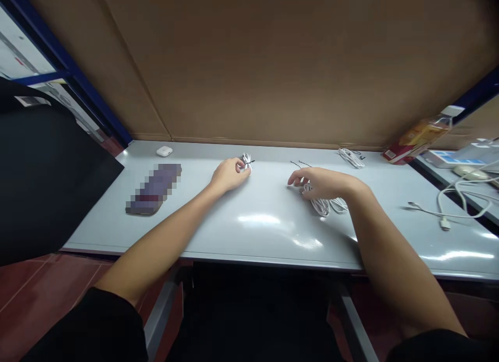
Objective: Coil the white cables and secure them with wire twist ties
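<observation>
My left hand (229, 175) lies on the grey table (253, 232), thumb and fingers pinched around a small bundled white cable (246, 162) with a dark tie on it. The bundle sits at my fingertips, toward the back of the tabletop near the cardboard wall (253, 65).

My right hand (322, 182) rests palm down over a loose coil of white cable (327, 205), fingers curled and lightly spread toward the left. The coil pokes out beneath the palm on the near side; I think the fingers are touching it, though from this angle I can't tell whether they actually grip it. Just behind that hand lie two thin black ties (300, 164) on the tabletop.

Further out to the right, another small white cable bundle (351, 157) lies by the wall, next to a tilted red and yellow packet (419, 138). A longer white charging cable (444, 216) trails across the right end of the table.

To the left there is a blurred purple object (154, 189) lying flat, and beyond it a small white earbud case (164, 151). A black cloth-like mass (47, 169) fills the left edge of the view.
</observation>
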### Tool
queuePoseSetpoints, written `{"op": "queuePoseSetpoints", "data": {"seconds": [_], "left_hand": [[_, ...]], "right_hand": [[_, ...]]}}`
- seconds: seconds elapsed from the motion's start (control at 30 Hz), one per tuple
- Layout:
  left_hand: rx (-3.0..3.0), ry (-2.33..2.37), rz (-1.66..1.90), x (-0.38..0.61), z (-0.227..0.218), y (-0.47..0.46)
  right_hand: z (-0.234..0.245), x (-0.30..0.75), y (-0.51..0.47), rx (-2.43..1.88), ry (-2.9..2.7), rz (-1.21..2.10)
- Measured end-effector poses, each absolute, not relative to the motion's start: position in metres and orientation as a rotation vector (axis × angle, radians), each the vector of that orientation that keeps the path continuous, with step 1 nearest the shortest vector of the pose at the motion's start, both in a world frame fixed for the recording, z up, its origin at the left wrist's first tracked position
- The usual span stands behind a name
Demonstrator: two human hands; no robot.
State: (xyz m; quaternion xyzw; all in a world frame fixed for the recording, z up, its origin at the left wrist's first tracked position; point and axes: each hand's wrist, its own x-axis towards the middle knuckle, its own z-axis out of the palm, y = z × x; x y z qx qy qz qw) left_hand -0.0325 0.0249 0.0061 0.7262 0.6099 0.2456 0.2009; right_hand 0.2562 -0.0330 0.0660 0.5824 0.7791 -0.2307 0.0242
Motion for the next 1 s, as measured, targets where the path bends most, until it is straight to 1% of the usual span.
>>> {"op": "queuePoseSetpoints", "data": {"seconds": [0.13, 0.27, 0.43, 0.63, 0.8, 1.0], "left_hand": [[2.022, 1.670, 0.662, -0.033, 0.007, 0.026], [2.050, 1.607, 0.587, -0.030, 0.010, 0.020], [2.149, 1.418, 0.558, -0.021, 0.014, 0.004], [2.294, 1.188, 0.575, -0.007, 0.015, -0.017], [2.117, 1.167, 0.607, -0.007, 0.013, -0.016], [1.798, 0.977, 0.762, -0.010, 0.009, -0.004]], "right_hand": [[0.064, 0.240, -0.035, 1.874, 2.590, -0.632], [0.047, 0.218, -0.032, 1.954, 2.783, -0.471], [0.027, 0.205, -0.024, 1.903, 2.925, -0.430], [0.028, 0.204, -0.022, 1.750, 3.025, -0.466], [0.030, 0.203, -0.024, 1.812, 3.145, -0.469], [0.027, 0.199, -0.028, 1.848, 3.301, -0.466]]}}
